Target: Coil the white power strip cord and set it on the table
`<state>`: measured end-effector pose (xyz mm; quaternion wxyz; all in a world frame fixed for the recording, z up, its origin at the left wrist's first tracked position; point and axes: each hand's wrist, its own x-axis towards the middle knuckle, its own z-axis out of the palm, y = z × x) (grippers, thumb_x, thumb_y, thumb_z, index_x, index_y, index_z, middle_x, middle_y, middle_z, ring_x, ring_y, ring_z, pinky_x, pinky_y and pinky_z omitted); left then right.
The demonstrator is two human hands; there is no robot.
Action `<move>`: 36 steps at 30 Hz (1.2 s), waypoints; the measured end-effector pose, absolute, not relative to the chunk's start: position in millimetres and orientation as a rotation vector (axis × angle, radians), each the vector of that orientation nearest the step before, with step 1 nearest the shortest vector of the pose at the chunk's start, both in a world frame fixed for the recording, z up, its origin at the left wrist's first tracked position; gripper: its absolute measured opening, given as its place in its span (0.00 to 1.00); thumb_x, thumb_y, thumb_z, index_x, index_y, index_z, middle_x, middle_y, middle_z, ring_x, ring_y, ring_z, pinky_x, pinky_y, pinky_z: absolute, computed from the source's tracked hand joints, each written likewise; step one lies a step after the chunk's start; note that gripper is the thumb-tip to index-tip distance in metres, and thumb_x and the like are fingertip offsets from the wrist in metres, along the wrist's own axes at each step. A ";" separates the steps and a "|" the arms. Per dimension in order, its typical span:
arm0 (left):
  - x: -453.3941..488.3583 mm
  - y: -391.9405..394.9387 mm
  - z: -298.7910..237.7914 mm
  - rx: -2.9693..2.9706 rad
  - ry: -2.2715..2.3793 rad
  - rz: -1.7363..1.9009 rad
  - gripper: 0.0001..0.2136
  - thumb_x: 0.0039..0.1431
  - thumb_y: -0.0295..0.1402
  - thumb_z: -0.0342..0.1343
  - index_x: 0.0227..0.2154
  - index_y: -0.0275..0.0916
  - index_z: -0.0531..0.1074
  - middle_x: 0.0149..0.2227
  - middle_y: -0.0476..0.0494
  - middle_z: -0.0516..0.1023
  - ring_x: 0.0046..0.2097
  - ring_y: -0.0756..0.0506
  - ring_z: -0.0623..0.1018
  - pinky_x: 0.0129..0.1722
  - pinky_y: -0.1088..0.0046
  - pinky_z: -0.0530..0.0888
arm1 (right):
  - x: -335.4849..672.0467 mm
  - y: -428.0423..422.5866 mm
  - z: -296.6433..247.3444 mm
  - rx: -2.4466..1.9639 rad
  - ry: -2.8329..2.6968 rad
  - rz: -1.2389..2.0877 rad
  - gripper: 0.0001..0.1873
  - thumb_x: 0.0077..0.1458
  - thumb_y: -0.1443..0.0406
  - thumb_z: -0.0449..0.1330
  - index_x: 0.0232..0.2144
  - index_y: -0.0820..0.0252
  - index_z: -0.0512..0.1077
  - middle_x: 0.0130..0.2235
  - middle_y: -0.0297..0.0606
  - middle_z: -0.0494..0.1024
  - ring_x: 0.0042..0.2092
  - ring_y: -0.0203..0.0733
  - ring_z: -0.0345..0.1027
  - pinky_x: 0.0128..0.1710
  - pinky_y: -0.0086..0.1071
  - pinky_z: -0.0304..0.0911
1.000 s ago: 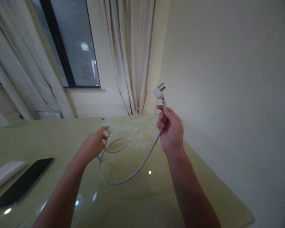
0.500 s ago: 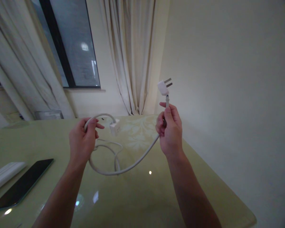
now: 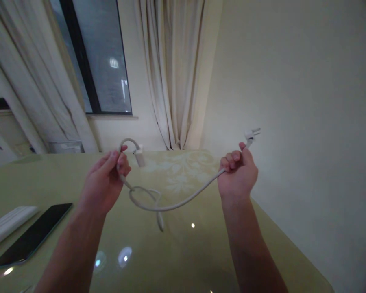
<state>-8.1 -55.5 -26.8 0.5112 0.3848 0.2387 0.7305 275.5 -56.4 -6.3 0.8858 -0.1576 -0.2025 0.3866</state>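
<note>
Both my hands hold a white power cable [image 3: 183,200] above a glossy pale green table [image 3: 177,248]. My right hand [image 3: 238,175] is closed in a fist round the cable just below its white plug [image 3: 250,135], whose metal prongs point right. My left hand [image 3: 105,183] pinches the cable near its other end, where a small white block connector [image 3: 138,156] hangs past an arch of cable. Between the hands the cable sags and forms a small loop [image 3: 143,197], with a short tail hanging down.
A black phone [image 3: 33,235] lies at the table's left, beside a white flat object [image 3: 9,221]. Cream curtains [image 3: 173,73] and a dark window [image 3: 94,57] stand behind. A plain wall [image 3: 293,122] runs along the table's right edge.
My right hand has moved right and down, tipping the plug from upright to sideways. The hands are farther apart, the cable is drawn straighter and its loop smaller.
</note>
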 end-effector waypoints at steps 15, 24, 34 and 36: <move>21.4 -59.9 -43.7 1.644 0.890 1.451 0.15 0.64 0.47 0.64 0.36 0.40 0.69 0.36 0.43 0.84 0.41 0.43 0.83 0.45 0.66 0.75 | 237.3 -66.8 -12.1 -0.321 -0.806 0.367 0.11 0.55 0.64 0.71 0.36 0.52 0.71 0.34 0.28 0.70 0.34 0.32 0.66 0.35 0.27 0.66; 45.1 -66.5 -51.8 1.557 0.905 1.278 0.15 0.70 0.49 0.53 0.43 0.42 0.65 0.29 0.49 0.80 0.32 0.46 0.78 0.34 0.71 0.71 | 220.2 -56.6 -33.6 -0.647 -1.424 0.501 0.04 0.58 0.63 0.72 0.32 0.55 0.81 0.35 0.35 0.81 0.36 0.39 0.73 0.38 0.34 0.67; 52.8 -70.6 -54.1 1.720 0.892 1.282 0.20 0.69 0.52 0.54 0.37 0.38 0.76 0.22 0.55 0.58 0.23 0.52 0.56 0.21 0.75 0.54 | 224.8 -59.2 -30.7 -0.723 -1.772 0.387 0.14 0.70 0.56 0.59 0.42 0.55 0.82 0.45 0.39 0.85 0.48 0.43 0.78 0.54 0.38 0.66; 51.5 -68.9 -54.5 1.574 0.870 1.328 0.20 0.68 0.52 0.56 0.35 0.37 0.76 0.21 0.55 0.57 0.23 0.53 0.57 0.21 0.76 0.54 | 225.8 -58.5 -31.3 -0.780 -1.861 0.361 0.16 0.71 0.55 0.59 0.38 0.57 0.82 0.37 0.37 0.84 0.41 0.40 0.76 0.47 0.34 0.66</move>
